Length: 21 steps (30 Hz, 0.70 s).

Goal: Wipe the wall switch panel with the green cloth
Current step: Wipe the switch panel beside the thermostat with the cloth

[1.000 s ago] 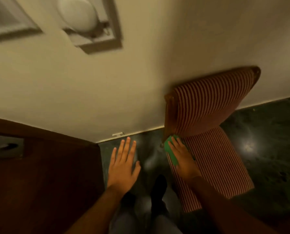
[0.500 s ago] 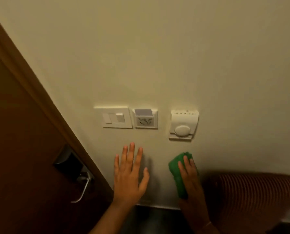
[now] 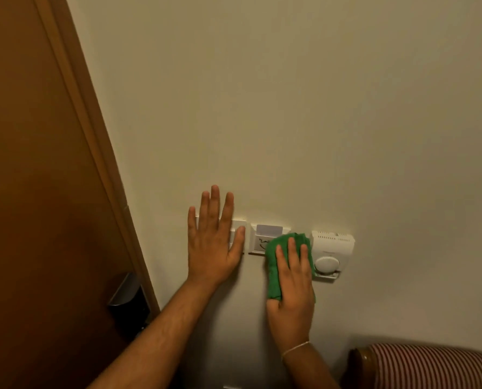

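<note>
Both hands have risen since a moment ago: the right hand (image 3: 291, 279) now presses the folded green cloth (image 3: 273, 265) flat onto the middle white card-slot plate (image 3: 259, 240), while the left hand (image 3: 213, 242), released and splayed, covers the white rocker-switch plate (image 3: 238, 230). Wiping looks barely begun. Three wall fittings in all, counting the white round-dial thermostat (image 3: 332, 252).
</note>
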Tool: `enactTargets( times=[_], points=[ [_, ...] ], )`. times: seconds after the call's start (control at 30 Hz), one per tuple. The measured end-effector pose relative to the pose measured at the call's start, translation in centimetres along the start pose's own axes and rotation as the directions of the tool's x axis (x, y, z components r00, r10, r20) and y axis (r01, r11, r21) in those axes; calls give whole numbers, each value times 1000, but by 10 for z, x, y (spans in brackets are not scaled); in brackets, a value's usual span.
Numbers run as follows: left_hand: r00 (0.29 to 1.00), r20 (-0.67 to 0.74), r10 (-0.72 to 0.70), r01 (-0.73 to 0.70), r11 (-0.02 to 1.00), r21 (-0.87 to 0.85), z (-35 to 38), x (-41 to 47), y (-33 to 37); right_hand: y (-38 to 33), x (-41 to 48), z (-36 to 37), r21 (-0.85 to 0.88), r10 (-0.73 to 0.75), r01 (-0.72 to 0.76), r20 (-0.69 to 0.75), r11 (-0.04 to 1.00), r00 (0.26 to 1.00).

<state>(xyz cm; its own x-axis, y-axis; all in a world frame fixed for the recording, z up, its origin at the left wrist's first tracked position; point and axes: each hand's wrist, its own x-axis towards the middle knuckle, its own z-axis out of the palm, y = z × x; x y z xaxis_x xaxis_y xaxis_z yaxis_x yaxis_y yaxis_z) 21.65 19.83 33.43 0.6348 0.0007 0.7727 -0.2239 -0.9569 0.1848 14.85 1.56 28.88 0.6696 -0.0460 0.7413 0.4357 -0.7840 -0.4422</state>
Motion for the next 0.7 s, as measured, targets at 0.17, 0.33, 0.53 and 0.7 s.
enactTargets(
  times=[0.17,0.33,0.53,0.7],
  points=[
    [999,-13,42,-42,999,23,17,10,-8,10,-3,27,-51,82,-83,-9,995,997],
    [997,-39,64,-63,998,28,25,10,-13,23,-13,47,-81,97,-100,-37,992,995],
    [997,-27,75,-75,997,23,27,10,-13,22,-11,59,-49,75,-81,-129,995,989],
    [997,-26,67,-66,998,9,27,9,-13,20,-10,60,-72,71,-81,-129,994,989]
  ],
)
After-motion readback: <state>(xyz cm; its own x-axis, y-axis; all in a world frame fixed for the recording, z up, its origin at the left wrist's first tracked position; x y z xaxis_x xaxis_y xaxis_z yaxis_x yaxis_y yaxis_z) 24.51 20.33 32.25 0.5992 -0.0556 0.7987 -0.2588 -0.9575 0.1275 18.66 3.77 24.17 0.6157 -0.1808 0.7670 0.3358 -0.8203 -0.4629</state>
